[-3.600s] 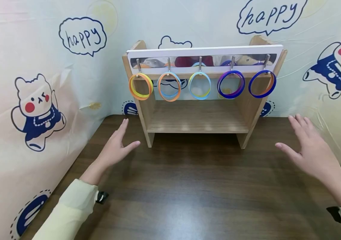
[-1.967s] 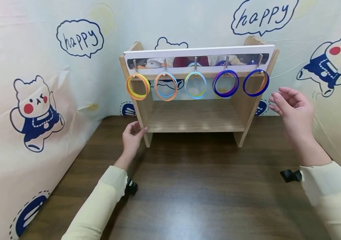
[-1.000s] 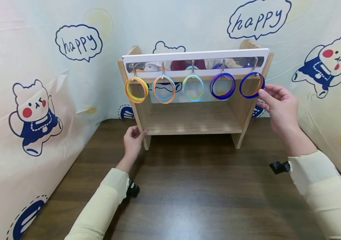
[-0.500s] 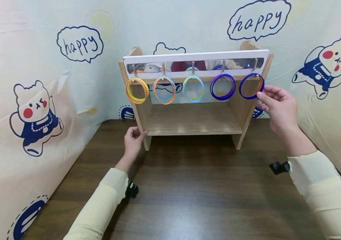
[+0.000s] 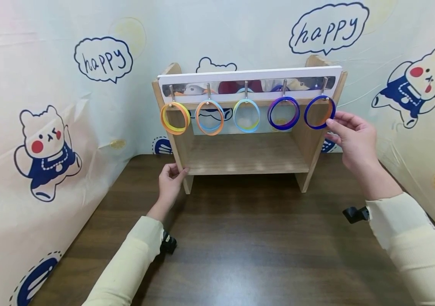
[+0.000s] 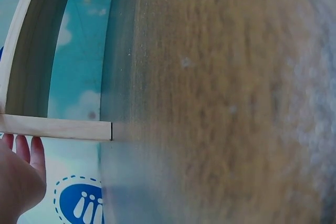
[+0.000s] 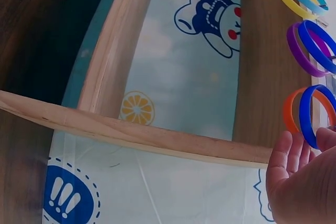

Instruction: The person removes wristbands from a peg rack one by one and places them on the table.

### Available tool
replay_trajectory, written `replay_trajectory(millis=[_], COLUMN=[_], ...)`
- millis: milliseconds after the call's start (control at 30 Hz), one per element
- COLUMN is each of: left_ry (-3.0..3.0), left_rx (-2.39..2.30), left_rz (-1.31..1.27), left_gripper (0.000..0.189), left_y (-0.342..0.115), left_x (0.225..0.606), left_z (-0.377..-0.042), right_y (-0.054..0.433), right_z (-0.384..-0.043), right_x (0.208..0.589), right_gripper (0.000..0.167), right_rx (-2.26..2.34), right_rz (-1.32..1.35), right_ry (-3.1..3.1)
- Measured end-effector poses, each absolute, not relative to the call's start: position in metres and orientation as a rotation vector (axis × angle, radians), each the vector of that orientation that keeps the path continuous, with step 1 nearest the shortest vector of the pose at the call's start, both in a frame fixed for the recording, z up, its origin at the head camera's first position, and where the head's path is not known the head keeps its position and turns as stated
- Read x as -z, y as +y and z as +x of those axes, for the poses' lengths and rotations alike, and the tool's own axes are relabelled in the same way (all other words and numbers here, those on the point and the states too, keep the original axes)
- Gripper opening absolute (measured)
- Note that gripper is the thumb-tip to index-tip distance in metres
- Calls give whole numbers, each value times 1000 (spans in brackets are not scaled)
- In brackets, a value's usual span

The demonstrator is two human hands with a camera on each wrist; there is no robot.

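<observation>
Five hooks would be too many to number, so: several hooks on a wooden rack each carry a pair of coloured silicone wristbands. At the rack's left side panel, my left hand grips the front edge, thumb in front and fingers behind. My right hand pinches the dark blue wristband at its lower right, on the rightmost hook. Behind it hangs an orange wristband, near the fingertips of that hand in the right wrist view. Both bands still hang from the hook.
Further left hang a purple and blue pair, a light blue wristband, an orange one and a yellow one. A mirrored white strip backs the hooks. Printed cloth surrounds the brown table.
Both hands were spread apart from the rack at first. My left hand has moved in and taken the side panel; my right hand has moved up and left to the dark blue wristband.
</observation>
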State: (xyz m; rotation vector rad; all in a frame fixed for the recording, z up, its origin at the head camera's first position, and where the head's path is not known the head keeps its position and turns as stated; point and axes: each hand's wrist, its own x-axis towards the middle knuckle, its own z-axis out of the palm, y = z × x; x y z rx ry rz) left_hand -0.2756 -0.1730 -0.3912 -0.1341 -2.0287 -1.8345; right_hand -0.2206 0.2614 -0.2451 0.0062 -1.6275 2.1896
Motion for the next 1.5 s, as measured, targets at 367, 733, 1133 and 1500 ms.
replay_trajectory(millis=[367, 733, 1133, 1500], left_ry=[-2020, -2037, -2058, -2066], left_rx=[1848, 1840, 1826, 1818], left_rz=[-133, -125, -123, -129], left_gripper=[29, 30, 32, 32], left_y=[-172, -173, -173, -174], left_x=[392, 391, 391, 389], left_z=[-275, -274, -274, -274], right_y=[265, 267, 265, 262], right_z=[-214, -207, -203, -191], right_x=[241, 232, 218, 206], right_gripper=[35, 38, 36, 34], right_rx=[-2281, -2320, -2380, -2436], right_rz=[44, 24, 27, 76], right_ry=[-1590, -1577, -1468, -1376])
